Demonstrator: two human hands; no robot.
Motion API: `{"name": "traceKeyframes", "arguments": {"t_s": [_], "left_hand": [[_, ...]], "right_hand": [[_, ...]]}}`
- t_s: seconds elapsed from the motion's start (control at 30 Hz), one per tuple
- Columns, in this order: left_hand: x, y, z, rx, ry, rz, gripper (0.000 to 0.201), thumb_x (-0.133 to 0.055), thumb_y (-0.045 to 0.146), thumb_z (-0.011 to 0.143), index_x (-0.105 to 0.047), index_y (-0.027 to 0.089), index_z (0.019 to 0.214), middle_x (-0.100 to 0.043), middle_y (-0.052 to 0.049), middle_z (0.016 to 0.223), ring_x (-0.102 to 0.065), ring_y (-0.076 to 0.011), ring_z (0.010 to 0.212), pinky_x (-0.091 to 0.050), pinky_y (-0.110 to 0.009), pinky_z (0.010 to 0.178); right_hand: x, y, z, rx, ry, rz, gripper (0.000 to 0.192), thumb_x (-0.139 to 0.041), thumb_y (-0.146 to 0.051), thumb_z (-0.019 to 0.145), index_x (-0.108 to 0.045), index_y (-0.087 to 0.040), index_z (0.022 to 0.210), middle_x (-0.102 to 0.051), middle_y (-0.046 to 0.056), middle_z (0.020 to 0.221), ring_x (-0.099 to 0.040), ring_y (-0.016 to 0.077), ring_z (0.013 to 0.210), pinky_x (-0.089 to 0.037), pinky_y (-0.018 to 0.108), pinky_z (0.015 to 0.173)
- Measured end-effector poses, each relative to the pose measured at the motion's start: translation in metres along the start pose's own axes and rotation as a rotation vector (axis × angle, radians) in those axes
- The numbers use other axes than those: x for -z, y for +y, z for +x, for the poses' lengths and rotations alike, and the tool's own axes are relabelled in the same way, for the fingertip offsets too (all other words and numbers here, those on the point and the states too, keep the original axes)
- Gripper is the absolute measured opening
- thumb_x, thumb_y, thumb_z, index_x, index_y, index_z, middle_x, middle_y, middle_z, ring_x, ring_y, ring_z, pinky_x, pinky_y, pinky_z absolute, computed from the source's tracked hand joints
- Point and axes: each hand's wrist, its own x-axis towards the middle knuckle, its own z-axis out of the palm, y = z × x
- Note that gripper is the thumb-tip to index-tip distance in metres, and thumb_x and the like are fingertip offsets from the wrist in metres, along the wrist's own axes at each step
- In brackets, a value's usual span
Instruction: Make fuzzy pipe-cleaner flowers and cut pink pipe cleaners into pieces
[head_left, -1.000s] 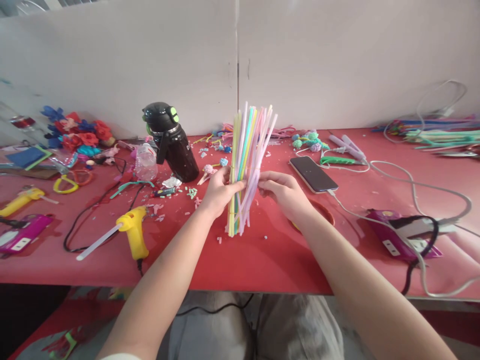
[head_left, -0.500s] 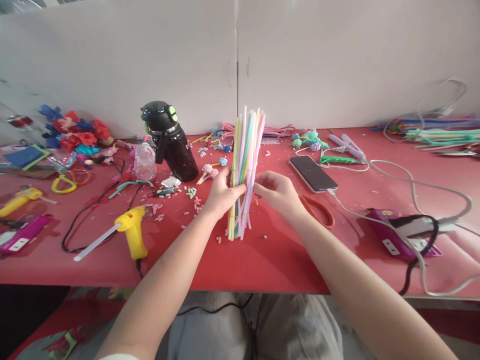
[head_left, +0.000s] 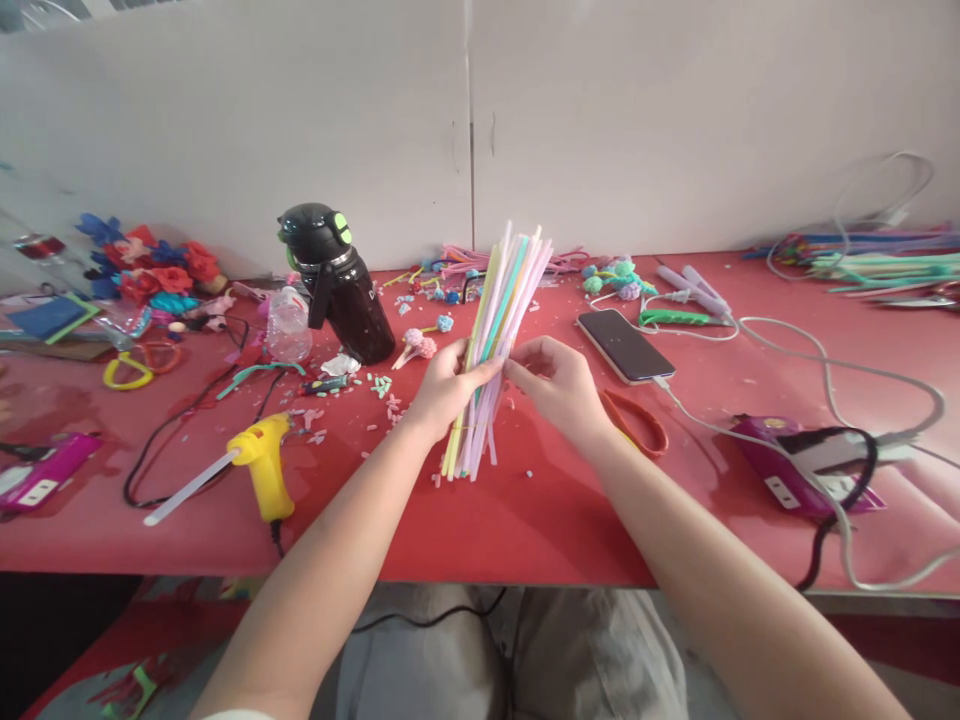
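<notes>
Bundle of pastel straws [head_left: 499, 330]: yellow, pink, lilac, teal and white lengths, gathered upright and tilted with tops leaning to the right, lower ends just over or on the red tabletop [head_left: 525, 520] near its front middle, contact not clear; left hand [head_left: 444, 385]: closed about the bundle's mid-length from the left, thumb laid across the front of the straws; right hand [head_left: 559, 385]: fingers pinched together on the bundle's right side at the same height, touching the straws opposite the left thumb; orange band [head_left: 641, 420]: flat loop lying on the tabletop just behind the right hand; smartphone [head_left: 626, 345]: dark screen up, right of the bundle, white cable [head_left: 787, 345] plugged into its near end and trailing to the right; purple device [head_left: 795, 470]: near the right front edge, black cord looped over it; black bottle [head_left: 337, 285]: flip lid with green button, standing left of the bundle, well apart from it; small clear bottle [head_left: 289, 325]: just beside the black bottle on its left; yellow glue gun [head_left: 259, 465]: lying on its side at left front, glue stick projecting from it; paper flowers [head_left: 150, 265]: red and blue cluster at far left by the wall; loose cut scraps [head_left: 382, 385]: scattered between bottle and left hand.
</notes>
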Motion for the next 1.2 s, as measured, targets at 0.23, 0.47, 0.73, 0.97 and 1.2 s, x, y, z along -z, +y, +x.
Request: {"name": "traceKeyframes", "arguments": {"t_s": [0.23,0.47,0.73,0.97,1.2], "left_hand": [[0.0009,-0.0026,0.0043,-0.059,0.087,0.014,0.036,-0.081,0.033,0.072,-0.071,0.017,0.103,-0.079,-0.008,0.100,-0.072,-0.0286,0.102,-0.052,-0.043,0.097],[0.0011,-0.0033,0.0030,-0.047,0.091,0.016,0.038,-0.080,0.033,0.074,-0.071,0.018,0.107,-0.079,-0.008,0.105,-0.072,-0.0286,0.103,-0.053,-0.042,0.096],[0.0015,-0.0046,0.0038,-0.064,0.052,-0.007,0.045,-0.089,0.039,0.068,-0.071,0.018,0.104,-0.078,-0.008,0.102,-0.072,-0.0293,0.103,-0.054,-0.043,0.095],[0.0014,0.0005,0.0000,-0.010,0.005,0.003,0.055,-0.096,0.040,0.062,-0.071,0.016,0.105,-0.074,-0.009,0.101,-0.070,-0.0231,0.091,-0.056,-0.038,0.085],[0.0057,0.0010,0.0034,-0.030,0.041,0.025,0.046,-0.090,0.026,0.065,-0.070,0.016,0.105,-0.076,-0.010,0.104,-0.072,-0.0273,0.099,-0.056,-0.040,0.089]], "right_hand": [[0.0002,-0.0012,0.0000,-0.006,0.016,-0.017,0.021,-0.072,-0.038,0.080,-0.066,-0.019,0.083,-0.071,0.005,0.083,-0.062,0.0165,0.071,-0.048,0.033,0.067],[0.0009,-0.0010,-0.0012,-0.007,0.029,-0.072,0.020,-0.072,-0.038,0.080,-0.068,-0.019,0.081,-0.073,0.006,0.081,-0.064,0.0183,0.073,-0.049,0.034,0.070],[0.0021,-0.0026,-0.0010,-0.087,-0.047,-0.063,0.022,-0.069,-0.039,0.079,-0.071,-0.018,0.074,-0.073,0.006,0.072,-0.066,0.0204,0.068,-0.046,0.033,0.065],[0.0013,-0.0003,-0.0006,-0.006,-0.032,-0.077,0.022,-0.068,-0.040,0.078,-0.070,-0.018,0.071,-0.070,0.004,0.070,-0.061,0.0182,0.066,-0.046,0.034,0.066],[0.0044,0.0003,0.0007,-0.091,-0.083,0.028,0.025,-0.069,-0.043,0.082,-0.073,-0.018,0.080,-0.069,0.004,0.072,-0.060,0.0166,0.066,-0.049,0.033,0.066]]}}
